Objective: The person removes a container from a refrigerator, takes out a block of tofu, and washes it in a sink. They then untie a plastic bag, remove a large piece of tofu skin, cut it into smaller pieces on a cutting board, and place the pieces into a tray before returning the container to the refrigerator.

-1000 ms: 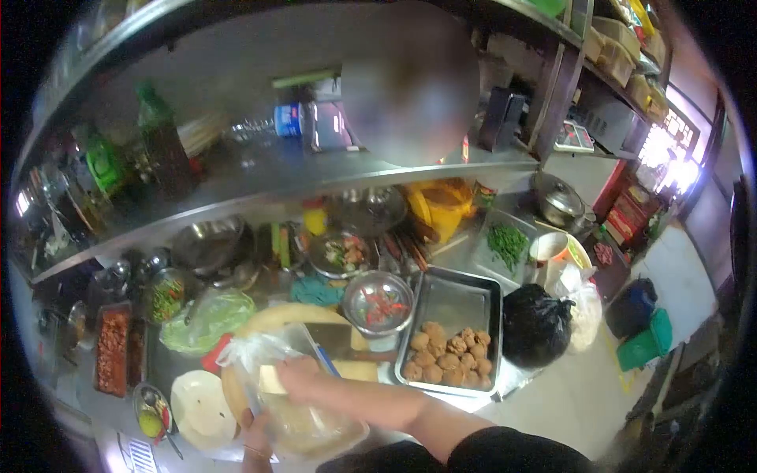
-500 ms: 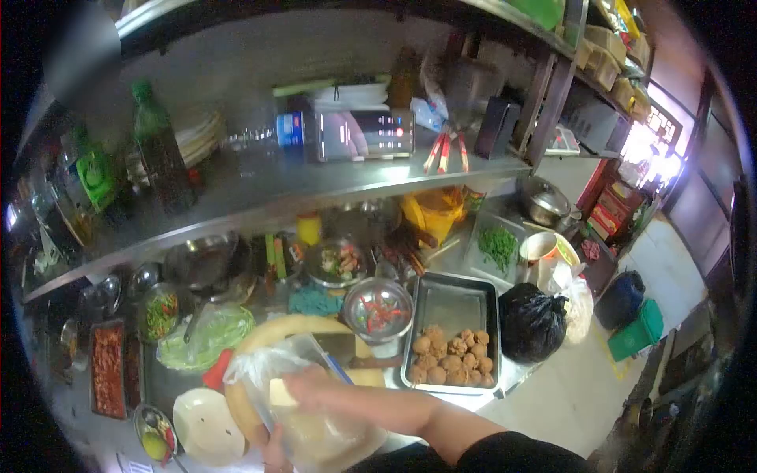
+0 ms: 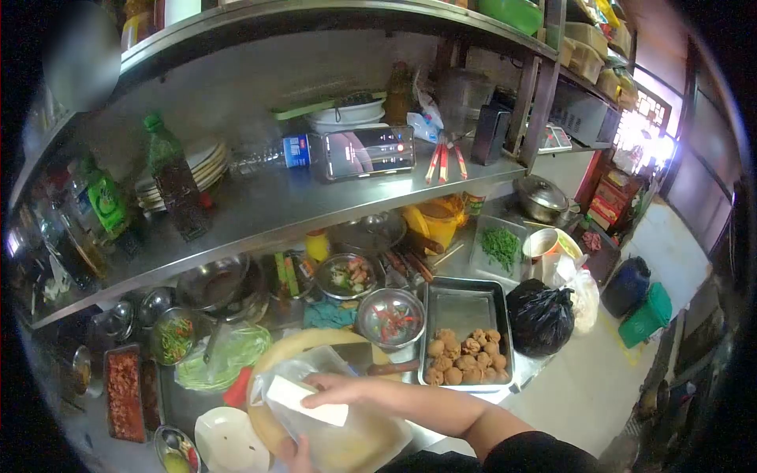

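Note:
My right hand [image 3: 330, 390] grips a white rectangular block [image 3: 303, 400], thumb on its top face and fingers behind it. The block lies over a clear plastic bag [image 3: 347, 437] on a round wooden board [image 3: 264, 370]. At the bag's lower left edge is my left hand [image 3: 296, 456], its fingers pressed against the plastic. A cleaver with a wooden handle [image 3: 393, 367] rests on the board beyond the bag. Left of the board stands a white dish [image 3: 229, 441].
A tray [image 3: 465, 303] of brown balls stands right of the board, beside a black bag [image 3: 540, 319]. Beyond the board are a bowl with red peppers [image 3: 390, 318] and a metal shelf [image 3: 260, 217] holding a phone [image 3: 368, 151]. Cabbage [image 3: 225, 359] lies to the left.
The white block shows much more of itself, with my right hand still on it. The whole view has shifted, so the counter items appear further right and slightly lower.

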The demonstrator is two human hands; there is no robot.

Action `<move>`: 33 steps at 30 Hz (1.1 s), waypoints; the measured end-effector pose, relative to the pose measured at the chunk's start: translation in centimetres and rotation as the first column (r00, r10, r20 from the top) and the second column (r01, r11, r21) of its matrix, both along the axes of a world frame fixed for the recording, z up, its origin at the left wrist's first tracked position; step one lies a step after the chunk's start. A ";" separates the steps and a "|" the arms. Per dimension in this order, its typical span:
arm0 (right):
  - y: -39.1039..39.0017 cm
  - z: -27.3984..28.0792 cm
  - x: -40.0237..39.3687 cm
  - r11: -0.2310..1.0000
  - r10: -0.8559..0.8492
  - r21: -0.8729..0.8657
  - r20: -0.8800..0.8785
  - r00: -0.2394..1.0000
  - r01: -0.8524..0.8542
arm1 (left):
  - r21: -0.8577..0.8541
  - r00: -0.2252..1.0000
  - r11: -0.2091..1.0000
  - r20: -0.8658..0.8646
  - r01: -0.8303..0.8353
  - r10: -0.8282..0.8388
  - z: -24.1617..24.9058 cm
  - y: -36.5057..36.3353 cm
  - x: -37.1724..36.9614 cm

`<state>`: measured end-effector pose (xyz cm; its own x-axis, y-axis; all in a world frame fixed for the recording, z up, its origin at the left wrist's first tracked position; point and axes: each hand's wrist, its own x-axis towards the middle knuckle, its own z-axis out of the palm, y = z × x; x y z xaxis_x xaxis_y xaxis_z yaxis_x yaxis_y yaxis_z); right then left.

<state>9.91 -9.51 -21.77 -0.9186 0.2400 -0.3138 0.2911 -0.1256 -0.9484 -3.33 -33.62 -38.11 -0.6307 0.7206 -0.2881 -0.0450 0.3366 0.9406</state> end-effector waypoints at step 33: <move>-5.6 -1.9 14.1 0.693 -0.651 -0.410 -0.004 0.759 0.593 | -0.107 0.863 0.968 -0.439 0.226 -0.250 5.7 17.6 -12.9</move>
<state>24.05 -15.10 -23.67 -0.6395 0.6680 -0.3805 -0.1094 -0.5690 -0.8150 -16.26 -16.00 -32.39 -0.5115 0.8574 -0.0570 0.4626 0.3306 0.8226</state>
